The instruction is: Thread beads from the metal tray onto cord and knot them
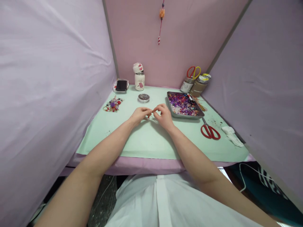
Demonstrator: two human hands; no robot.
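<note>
Over the middle of the pale green table sheet, my two hands meet fingertip to fingertip. My left hand is pinched on a thin cord with small red beads hanging just under its fingers. Thumb and forefinger of my right hand press together on what looks like the same cord, close to the left fingertips. A loose thin end curves down between the hands. The exact spot where the fingers grip is too small to make out. Right of my right hand stands a metal tray of mixed beads.
Red-handled scissors lie right of the tray, near a crumpled white cloth. Behind are a round tin, a white bottle, a phone, and jars. Finished-looking beaded strings lie left. A beaded string hangs above.
</note>
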